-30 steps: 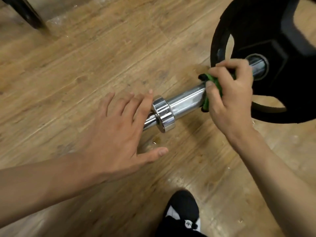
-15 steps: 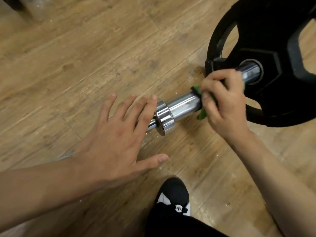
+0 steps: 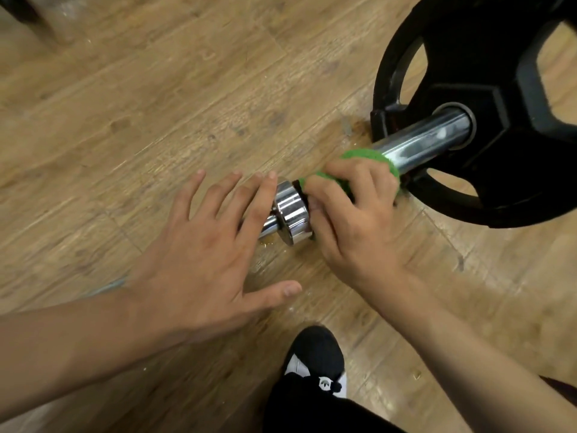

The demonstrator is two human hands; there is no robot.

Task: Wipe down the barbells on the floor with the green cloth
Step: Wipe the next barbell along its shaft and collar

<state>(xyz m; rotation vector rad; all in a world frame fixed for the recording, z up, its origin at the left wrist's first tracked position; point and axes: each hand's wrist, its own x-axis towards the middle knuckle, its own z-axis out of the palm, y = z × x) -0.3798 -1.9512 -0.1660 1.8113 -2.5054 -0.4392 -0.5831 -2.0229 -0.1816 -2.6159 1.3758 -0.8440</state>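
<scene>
A chrome barbell [image 3: 427,140] lies on the wooden floor, its sleeve running into a black weight plate [image 3: 487,57] at the upper right. My right hand [image 3: 352,220] grips the green cloth [image 3: 363,156] wrapped round the sleeve, right beside the shiny collar [image 3: 292,210]. My left hand [image 3: 199,251] rests flat over the thinner shaft to the left of the collar, fingers straight and spread. The shaft under that hand is mostly hidden.
The wooden floor [image 3: 156,104] spreads to the left and the back. My black shoe [image 3: 315,360] and dark trouser leg sit at the bottom middle. A dark furniture leg [image 3: 22,10] shows in the top left corner.
My right hand has slid the green cloth along the sleeve from near the weight plate down to the collar. My left hand has stayed in place on the shaft.
</scene>
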